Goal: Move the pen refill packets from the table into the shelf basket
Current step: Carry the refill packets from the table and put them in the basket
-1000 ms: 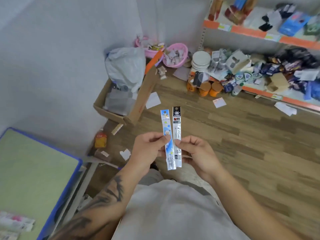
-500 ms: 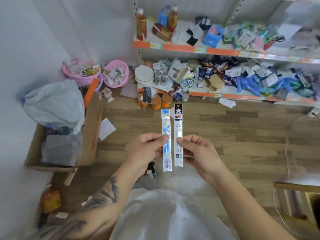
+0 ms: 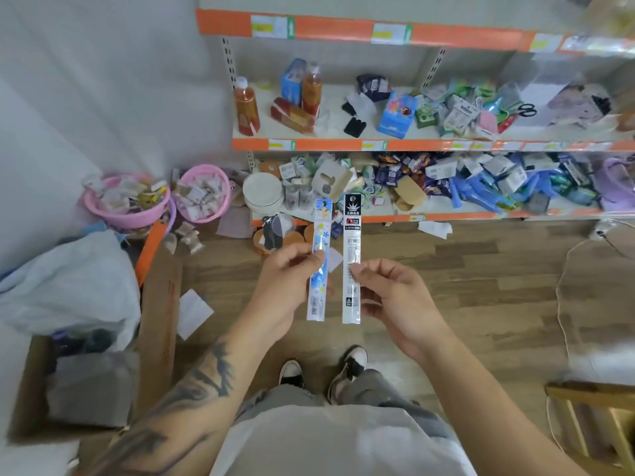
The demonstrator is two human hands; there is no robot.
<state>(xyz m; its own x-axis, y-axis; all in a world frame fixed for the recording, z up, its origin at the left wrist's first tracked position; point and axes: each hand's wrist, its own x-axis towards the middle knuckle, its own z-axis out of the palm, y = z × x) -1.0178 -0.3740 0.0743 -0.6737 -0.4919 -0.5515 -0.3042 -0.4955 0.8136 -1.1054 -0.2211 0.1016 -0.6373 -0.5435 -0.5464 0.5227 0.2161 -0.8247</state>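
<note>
- Now the left hand (image 3: 285,286) pinches the blue refill packet (image 3: 319,259) between thumb and fingertips, holding it upright in front of the shelf unit (image 3: 343,145).
- Likewise the right hand (image 3: 395,300) pinches the black-topped refill packet (image 3: 352,259) at its middle, also upright, just to the right of the blue one.
- The two packets stand side by side with a narrow gap between them; half a second ago they were closer, almost touching.
- Compared with the earlier frames the view has swung further toward the shelf unit: a higher orange-edged shelf has come into sight, and the person's shoes (image 3: 323,372) now show on the wooden floor (image 3: 481,286) below the hands.
- The packet tops now overlap the lowest shelf edge in the view, whereas before they sat lower against the floor.
- Two pink baskets (image 3: 202,190) filled with small packets sit on the floor just left of the shelf unit.
- A cardboard box (image 3: 158,314) with a white plastic bag (image 3: 68,280) lies further left of the shelf unit.
</note>
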